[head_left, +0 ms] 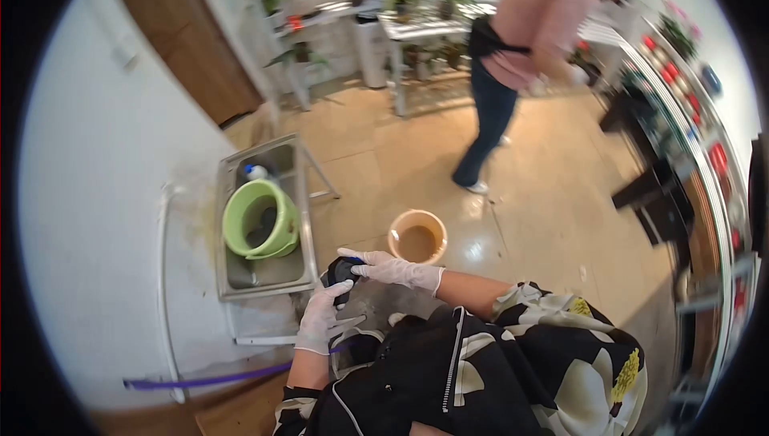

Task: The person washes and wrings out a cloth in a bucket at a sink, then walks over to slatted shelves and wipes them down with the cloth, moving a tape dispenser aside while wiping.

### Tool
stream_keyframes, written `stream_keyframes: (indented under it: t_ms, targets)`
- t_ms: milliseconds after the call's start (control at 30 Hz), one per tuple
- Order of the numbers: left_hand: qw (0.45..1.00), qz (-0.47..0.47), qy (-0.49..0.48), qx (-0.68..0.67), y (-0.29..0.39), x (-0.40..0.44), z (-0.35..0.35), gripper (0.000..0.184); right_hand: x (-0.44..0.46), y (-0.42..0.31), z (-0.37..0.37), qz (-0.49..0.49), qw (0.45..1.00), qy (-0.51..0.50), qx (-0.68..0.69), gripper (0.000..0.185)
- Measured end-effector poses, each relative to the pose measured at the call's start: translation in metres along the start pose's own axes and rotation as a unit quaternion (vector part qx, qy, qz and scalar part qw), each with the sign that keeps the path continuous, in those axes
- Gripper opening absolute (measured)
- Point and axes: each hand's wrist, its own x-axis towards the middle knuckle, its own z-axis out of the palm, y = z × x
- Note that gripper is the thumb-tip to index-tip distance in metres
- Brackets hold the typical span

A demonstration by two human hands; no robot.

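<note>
My left hand [322, 316], in a thin white glove, grips the lower side of a small black object [341, 273]. From the right, my right hand [386, 269], gloved the same way, has its fingers on the upper side of that object. What the black object is cannot be made out. To the left of my hands is a metal sink [234, 280] holding a light green bucket [235, 224] with something dark inside. Beyond my right hand, an orange-rimmed bucket [440, 236] with brownish water stands on the tiled floor.
Another person [529, 28] in a pink top bends near the shelves at the back right. A white plant table [424, 32] stands at the back. Dark stools [665, 204] line the right side. A purple tube [216, 380] runs low at the left.
</note>
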Motion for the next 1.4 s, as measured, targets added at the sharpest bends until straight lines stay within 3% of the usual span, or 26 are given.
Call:
stream_keyframes:
  t_ms: [67,100,200,233,333,400,467,567,700,800,900,967,1133,1300,1400]
  targets:
    - [0.998,-0.032,-0.053,0.001,-0.018,0.010,0.033,0.053,-0.059,0.001,-0.014,0.002,0.996,0.056,-0.071,0.060]
    - [0.996,-0.042,-0.075,0.005,-0.027,0.014,0.053,0.050,-0.080,0.028,-0.022,-0.046,0.984,0.115,-0.126,0.062]
    - [0.977,-0.122,-0.176,0.005,-0.059,0.025,0.128,0.043,-0.161,0.075,-0.041,-0.049,0.918,0.281,-0.276,0.063]
    - [0.967,-0.139,-0.212,0.021,-0.067,0.025,0.159,0.044,-0.207,0.050,-0.042,0.000,0.929,0.304,-0.212,0.062]
    - [0.927,-0.181,-0.324,0.061,-0.095,0.012,0.259,0.046,-0.313,0.082,-0.051,-0.054,0.867,0.446,-0.213,0.060]
    - [0.894,-0.195,-0.397,0.078,-0.127,-0.004,0.318,0.049,-0.385,0.112,-0.046,0.019,0.843,0.504,-0.189,0.058]
    - [0.881,-0.218,-0.393,0.149,-0.143,-0.044,0.381,0.051,-0.453,0.140,-0.037,0.055,0.801,0.565,-0.191,0.056]
    - [0.818,-0.271,-0.480,0.166,-0.190,-0.072,0.446,0.059,-0.540,0.150,-0.007,0.008,0.735,0.655,-0.174,0.052]
    - [0.766,-0.284,-0.549,0.178,-0.238,-0.102,0.498,0.063,-0.616,0.152,0.036,0.047,0.670,0.732,-0.117,0.045]
    - [0.739,-0.275,-0.594,0.163,-0.248,-0.134,0.534,0.064,-0.653,0.147,0.064,0.038,0.593,0.803,-0.037,0.041]
    - [0.707,-0.351,-0.563,0.244,-0.282,-0.099,0.550,0.060,-0.665,0.142,0.093,-0.032,0.518,0.853,0.056,0.044]
    - [0.679,-0.358,-0.580,0.273,-0.290,-0.104,0.575,0.056,-0.668,0.129,0.109,-0.048,0.455,0.889,0.027,0.046]
    - [0.618,-0.286,-0.629,0.375,-0.328,-0.139,0.616,0.052,-0.677,0.148,0.131,-0.105,0.319,0.941,0.029,0.049]
    - [0.511,-0.217,-0.606,0.570,-0.365,-0.181,0.630,0.058,-0.711,0.164,0.174,-0.067,0.169,0.982,0.042,0.045]
    - [0.507,-0.180,-0.625,0.566,-0.399,-0.206,0.658,0.059,-0.744,0.181,0.207,0.016,0.102,0.995,-0.006,0.040]
